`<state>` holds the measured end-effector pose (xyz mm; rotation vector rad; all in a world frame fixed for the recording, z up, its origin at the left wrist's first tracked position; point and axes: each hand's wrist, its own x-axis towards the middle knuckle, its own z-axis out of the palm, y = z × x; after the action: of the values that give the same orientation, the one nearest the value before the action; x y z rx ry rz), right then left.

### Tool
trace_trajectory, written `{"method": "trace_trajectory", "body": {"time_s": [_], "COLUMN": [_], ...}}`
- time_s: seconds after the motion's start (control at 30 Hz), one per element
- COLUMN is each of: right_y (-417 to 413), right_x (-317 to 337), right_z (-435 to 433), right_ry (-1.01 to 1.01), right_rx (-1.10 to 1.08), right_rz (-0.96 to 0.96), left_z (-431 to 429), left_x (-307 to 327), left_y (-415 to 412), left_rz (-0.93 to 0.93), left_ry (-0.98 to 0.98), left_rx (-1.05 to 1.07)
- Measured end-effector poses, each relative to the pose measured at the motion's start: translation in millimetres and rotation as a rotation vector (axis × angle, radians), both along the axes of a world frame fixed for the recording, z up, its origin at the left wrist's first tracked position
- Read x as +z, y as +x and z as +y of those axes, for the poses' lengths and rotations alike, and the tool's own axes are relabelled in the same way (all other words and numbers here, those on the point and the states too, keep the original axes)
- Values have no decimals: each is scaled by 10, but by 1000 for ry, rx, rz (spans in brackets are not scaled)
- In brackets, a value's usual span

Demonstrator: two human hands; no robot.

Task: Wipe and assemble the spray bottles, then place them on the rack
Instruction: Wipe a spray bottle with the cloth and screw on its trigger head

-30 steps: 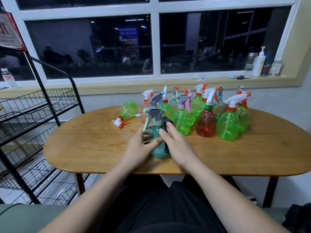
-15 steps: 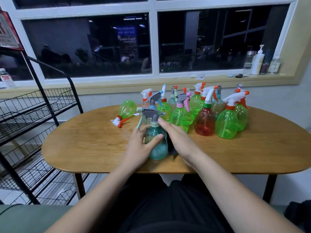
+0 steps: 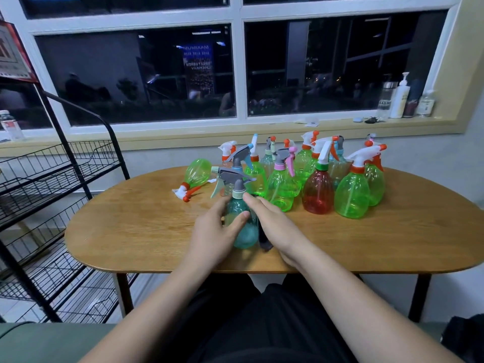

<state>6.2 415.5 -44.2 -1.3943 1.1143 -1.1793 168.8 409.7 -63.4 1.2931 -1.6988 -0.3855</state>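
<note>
With left hand [image 3: 209,231] gripping the teal spray bottle [image 3: 245,238], centre frame. Sliding dark cloth [image 3: 265,244] lower under flat right hand [image 3: 275,226]; probably finishing wiping.

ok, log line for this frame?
phase: wiping | left hand grips teal bottle, upright on table | right hand presses dark cloth against its side | green bottle lying down behind

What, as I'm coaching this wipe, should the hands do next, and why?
Probably sweep the cloth round the bottle: the right hand presses it against only the right side, while the left hand grips the other, steadying it upright.
</note>
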Motion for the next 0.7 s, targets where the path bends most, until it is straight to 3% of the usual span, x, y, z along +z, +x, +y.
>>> {"method": "trace_trajectory", "body": {"time_s": [0.13, 0.33, 0.57, 0.7], "right_y": [17, 74, 103, 48], "right_x": [-1, -170, -14, -192], "right_z": [86, 119, 192, 213], "right_ry": [-110, 39, -129, -101], "right_rx": [10, 32, -50, -20], "right_rz": [-13, 6, 50, 92], "left_z": [-30, -52, -30, -41], "left_x": [-15, -40, -11, -18], "left_y": [-14, -6, 14, 35], "left_rz": [-1, 25, 55, 93], "left_ry": [-37, -90, -117, -103], "left_rx": [-20, -2, -8, -20]}}
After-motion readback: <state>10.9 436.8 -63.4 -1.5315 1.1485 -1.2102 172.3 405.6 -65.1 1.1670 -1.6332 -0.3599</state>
